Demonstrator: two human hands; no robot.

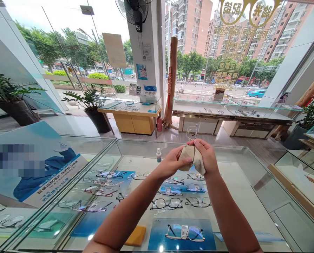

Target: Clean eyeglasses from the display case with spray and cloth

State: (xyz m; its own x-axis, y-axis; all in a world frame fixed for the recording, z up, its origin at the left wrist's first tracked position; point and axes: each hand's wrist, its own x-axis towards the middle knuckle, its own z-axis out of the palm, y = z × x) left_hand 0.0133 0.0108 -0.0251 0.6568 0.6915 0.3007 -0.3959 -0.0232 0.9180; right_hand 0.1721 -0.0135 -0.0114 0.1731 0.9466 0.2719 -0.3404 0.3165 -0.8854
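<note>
Both of my hands are raised over a glass display case, working on one pair of eyeglasses (192, 132) wrapped partly in a beige cloth (199, 160). One lens sticks up above my fingers, while the cloth covers the other part of the frame. My left hand (174, 161) pinches the cloth and the glasses from the left, its thumb lying across the front. From the right, my right hand (207, 154) grips the glasses and cloth, with its fingertips just below the bare lens. A small white bottle (158, 155) stands on the case to the left of my hands.
Several eyeglasses (166, 203) lie in rows inside the display case (238, 189). One pair (185, 232) rests on a blue board near the front, beside a yellow item (136, 236). A poster board (27, 165) leans at left. Farther off are potted plants (97, 119) and more counters (136, 121).
</note>
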